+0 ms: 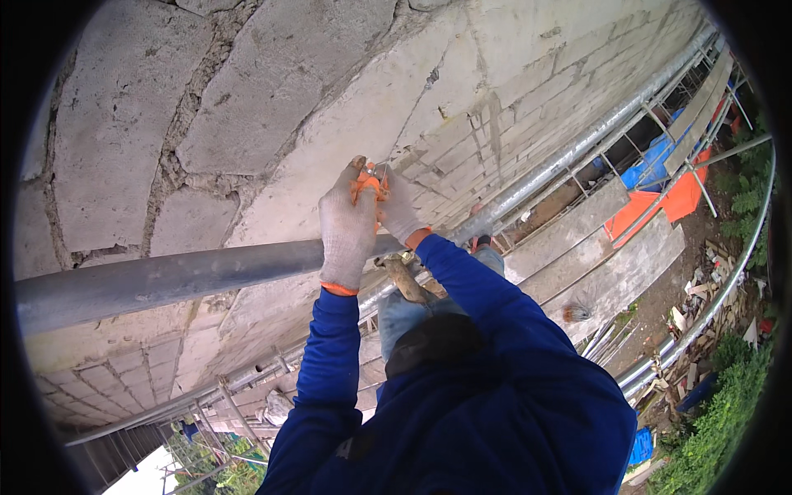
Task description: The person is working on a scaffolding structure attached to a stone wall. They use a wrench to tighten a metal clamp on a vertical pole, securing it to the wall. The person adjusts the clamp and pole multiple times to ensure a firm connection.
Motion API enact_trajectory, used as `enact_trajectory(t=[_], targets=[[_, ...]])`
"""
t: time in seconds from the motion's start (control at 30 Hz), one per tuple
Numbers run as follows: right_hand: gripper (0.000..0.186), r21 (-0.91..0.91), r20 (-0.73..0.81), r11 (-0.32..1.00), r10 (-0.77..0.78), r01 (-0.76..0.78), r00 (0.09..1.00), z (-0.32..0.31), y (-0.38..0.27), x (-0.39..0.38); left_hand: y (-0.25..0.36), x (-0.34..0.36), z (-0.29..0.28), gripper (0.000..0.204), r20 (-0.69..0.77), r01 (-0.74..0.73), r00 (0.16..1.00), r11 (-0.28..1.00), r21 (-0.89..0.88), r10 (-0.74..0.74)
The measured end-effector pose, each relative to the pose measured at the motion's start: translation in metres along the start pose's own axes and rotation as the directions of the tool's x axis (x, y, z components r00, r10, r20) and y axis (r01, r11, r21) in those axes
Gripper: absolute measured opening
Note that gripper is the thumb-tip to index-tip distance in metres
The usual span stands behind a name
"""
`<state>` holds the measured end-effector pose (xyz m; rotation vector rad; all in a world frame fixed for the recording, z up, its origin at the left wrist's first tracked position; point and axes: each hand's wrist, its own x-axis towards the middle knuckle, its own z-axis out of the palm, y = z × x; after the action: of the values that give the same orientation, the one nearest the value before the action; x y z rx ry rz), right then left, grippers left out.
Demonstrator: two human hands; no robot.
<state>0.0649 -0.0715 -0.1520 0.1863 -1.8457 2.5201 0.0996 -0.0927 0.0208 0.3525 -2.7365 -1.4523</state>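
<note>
Both of my hands are raised together in front of the block wall (pixel 272 91), in pale gloves with orange cuffs. My left hand (pixel 345 223) is closed around a small orange object (pixel 368 185) with a shiny metal piece at its top; its exact kind is not clear. My right hand (pixel 398 210) presses against the same object from the other side, its fingers partly hidden. Just behind my wrists runs a thick grey pipe (pixel 190 276). Below it, a worn tan-brown object (pixel 404 279) shows in front of my legs.
A long silvery pipe (pixel 569 144) follows the wall. Scaffold planks (pixel 569 264) lie below on the right, beside orange sheeting (pixel 681 198) and blue sheeting (pixel 648 165). Further down are rubble (pixel 701 318) and green plants (pixel 726 412). A curved metal rail (pixel 726 289) bounds the right side.
</note>
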Motion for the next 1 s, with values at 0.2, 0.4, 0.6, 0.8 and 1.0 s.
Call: enact_trajectory(t=[0.2,0.4,0.6,0.8,1.0], targets=[[0.018,-0.005,0.033,0.998,-0.06,0.06,0.998,-0.001,0.004,0.009,0.001,0.003,0.003,0.041,0.047,0.054,0.998,0.998,-0.034,-0.052],[0.023,-0.443,0.137,0.896,0.042,0.023,0.99,-0.044,-0.048,-0.009,-0.006,0.001,-0.005,0.039,0.054,0.028,0.998,0.995,0.098,-0.034],[0.03,-0.627,0.178,0.773,0.014,0.102,0.984,-0.089,-0.083,-0.042,0.005,0.001,0.001,0.046,0.016,0.021,1.0,0.998,0.056,-0.022],[0.043,-0.794,0.235,0.583,0.037,0.17,0.971,-0.121,-0.146,-0.066,0.005,-0.003,-0.004,0.051,0.029,-0.063,0.998,0.99,0.126,0.06],[0.043,-0.861,0.28,0.446,0.016,0.244,0.96,-0.14,-0.219,-0.078,0.0,-0.007,-0.007,0.063,0.017,-0.275,0.956,0.875,0.398,0.293]])
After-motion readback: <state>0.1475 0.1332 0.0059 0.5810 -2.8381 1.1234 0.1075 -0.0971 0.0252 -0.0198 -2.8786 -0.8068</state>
